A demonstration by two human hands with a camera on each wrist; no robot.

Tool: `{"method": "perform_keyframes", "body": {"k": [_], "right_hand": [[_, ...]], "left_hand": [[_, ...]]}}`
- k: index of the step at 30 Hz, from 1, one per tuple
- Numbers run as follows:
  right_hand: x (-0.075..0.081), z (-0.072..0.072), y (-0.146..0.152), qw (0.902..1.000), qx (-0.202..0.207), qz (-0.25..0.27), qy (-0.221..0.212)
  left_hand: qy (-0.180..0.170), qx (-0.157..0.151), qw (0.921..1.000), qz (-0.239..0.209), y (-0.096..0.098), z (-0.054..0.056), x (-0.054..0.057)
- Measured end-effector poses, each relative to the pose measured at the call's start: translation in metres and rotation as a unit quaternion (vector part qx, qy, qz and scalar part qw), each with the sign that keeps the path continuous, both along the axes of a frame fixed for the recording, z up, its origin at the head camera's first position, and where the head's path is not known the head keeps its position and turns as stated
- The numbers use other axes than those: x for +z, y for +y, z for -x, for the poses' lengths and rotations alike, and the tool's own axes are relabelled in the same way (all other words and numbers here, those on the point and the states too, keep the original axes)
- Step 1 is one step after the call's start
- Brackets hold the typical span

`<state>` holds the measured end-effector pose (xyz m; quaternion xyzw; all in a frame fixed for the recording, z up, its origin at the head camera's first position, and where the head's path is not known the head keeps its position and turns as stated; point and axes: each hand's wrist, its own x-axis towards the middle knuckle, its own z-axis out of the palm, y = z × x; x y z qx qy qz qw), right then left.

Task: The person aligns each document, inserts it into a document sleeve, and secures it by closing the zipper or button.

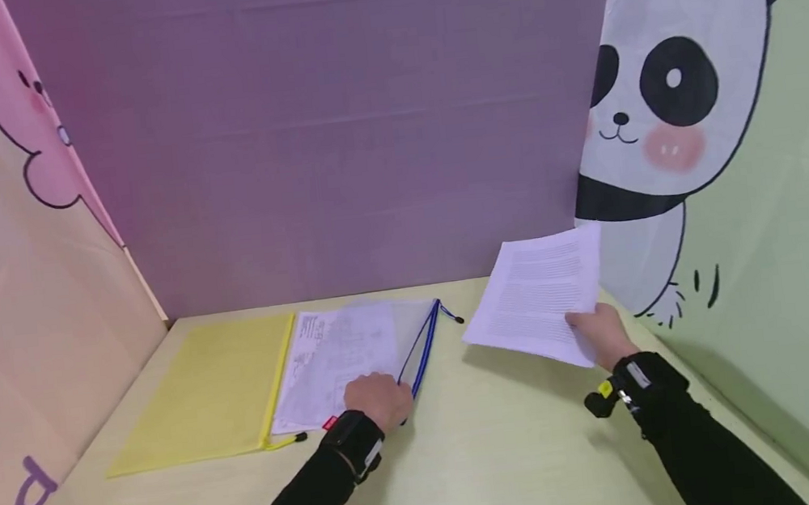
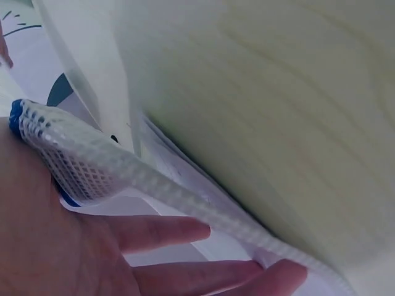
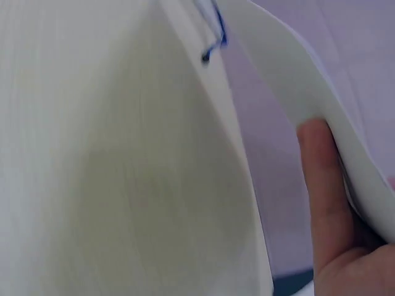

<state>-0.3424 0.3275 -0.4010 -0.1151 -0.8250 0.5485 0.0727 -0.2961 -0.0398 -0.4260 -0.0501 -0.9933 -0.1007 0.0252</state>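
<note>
My left hand [image 1: 380,399] grips the blue-zippered edge of a transparent mesh zip pouch [image 1: 414,316]. In the left wrist view, the lifted mesh edge [image 2: 80,157] runs past the fingers [image 2: 197,279]. Papers [image 1: 335,365] with print and writing lie in the pouch, partly seen through its mesh. Held up over the table's right side is a printed paper [image 1: 536,293], possibly several sheets, pinched at its lower right edge by my right hand [image 1: 599,335]. In the right wrist view, a straight finger [image 3: 324,185] lies along the paper's underside [image 3: 290,80].
A yellow zip pouch [image 1: 202,394] lies flat on the light wooden table [image 1: 483,456], left of the mesh pouch. Purple cloth [image 1: 336,145] closes off the back. Printed side panels, one with a panda [image 1: 676,112], stand left and right.
</note>
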Motion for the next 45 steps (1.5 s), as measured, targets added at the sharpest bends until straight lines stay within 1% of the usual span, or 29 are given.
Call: {"method": "perform_keyframes", "body": {"k": [2,4,9,13,17,21,25,30,32,37,39,41,43,45], "right_hand": [[-0.002,0.002,-0.014,0.9994,-0.017,0.029,0.009],[-0.003,0.004,-0.029,0.9977,-0.034,0.056,0.017],[-0.004,0.004,-0.061,0.9937,-0.055,0.089,0.04],[-0.005,0.004,-0.083,0.9935,-0.049,0.094,0.042],[-0.008,0.002,-0.101,0.9949,-0.042,0.083,0.04],[-0.013,-0.001,-0.114,0.995,-0.024,0.089,0.039],[-0.015,-0.007,-0.124,0.9947,-0.003,0.098,0.03],[-0.016,-0.015,-0.129,0.9951,0.013,0.098,0.003],[-0.016,-0.019,-0.128,0.9937,0.024,0.11,-0.004],[-0.019,-0.03,-0.125,0.9882,0.07,0.136,-0.007],[-0.02,-0.035,-0.123,0.9865,0.084,0.14,-0.01],[-0.021,-0.039,-0.121,0.9847,0.094,0.146,-0.014],[-0.021,-0.042,-0.121,0.9827,0.102,0.154,-0.02],[-0.021,-0.044,-0.121,0.9813,0.105,0.159,-0.027]], "left_hand": [[0.008,0.009,0.9999,-0.006,0.0,-0.001,0.0],[0.005,0.015,0.9998,-0.011,0.001,-0.002,0.001],[0.01,0.024,0.9995,-0.018,0.002,-0.004,0.003],[0.02,0.03,0.9991,-0.021,0.003,-0.002,0.003],[0.025,0.035,0.9988,-0.022,0.005,-0.001,0.003],[0.026,0.04,0.9987,-0.02,0.007,0.0,0.002],[0.027,0.04,0.9987,-0.02,0.008,0.0,0.005],[0.021,0.037,0.9989,-0.017,0.008,0.0,0.006],[0.015,0.044,0.9989,-0.012,0.01,0.001,0.006],[-0.003,0.068,0.9976,-0.008,0.015,-0.003,0.009],[-0.01,0.068,0.9976,0.001,0.016,-0.004,0.01],[-0.016,0.061,0.9978,0.021,0.018,-0.004,0.011],[-0.019,0.064,0.9973,0.03,0.02,-0.003,0.01],[-0.021,0.075,0.9965,0.03,0.022,-0.003,0.008]]}}
